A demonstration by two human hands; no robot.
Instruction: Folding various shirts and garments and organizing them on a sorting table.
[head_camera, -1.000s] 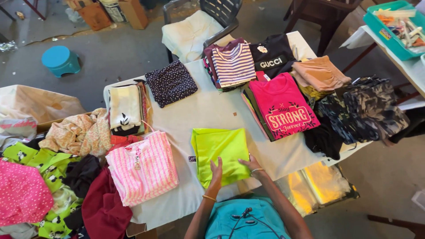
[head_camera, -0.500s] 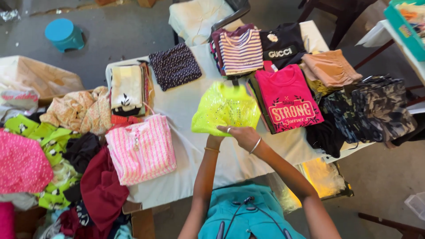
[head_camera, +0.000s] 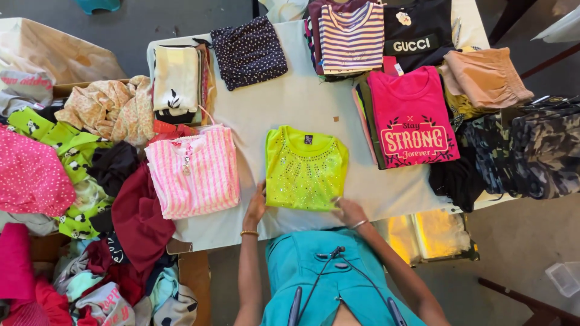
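A folded neon-yellow top (head_camera: 306, 168) with sparkly dots lies face up on the white table (head_camera: 296, 99), near its front edge. My left hand (head_camera: 256, 207) rests on the table at the top's lower left corner, fingers touching its edge. At the lower right corner is my right hand (head_camera: 348, 211), fingers curled against the hem; it wears a bangle. Neither hand lifts the top. To the left of it lies a folded pink striped top (head_camera: 194, 171).
Folded clothes line the table: a pink printed tee (head_camera: 412, 118), a striped top (head_camera: 351, 36), a black tee (head_camera: 417, 33), a dotted dark piece (head_camera: 249, 53), a cream stack (head_camera: 175, 78), camouflage items (head_camera: 531, 151). A loose pile of clothes (head_camera: 78, 181) fills the left.
The neon-yellow top was lifted and flipped half a second ago; now it lies flat, front side up, and both hands have come back to its lower corners.
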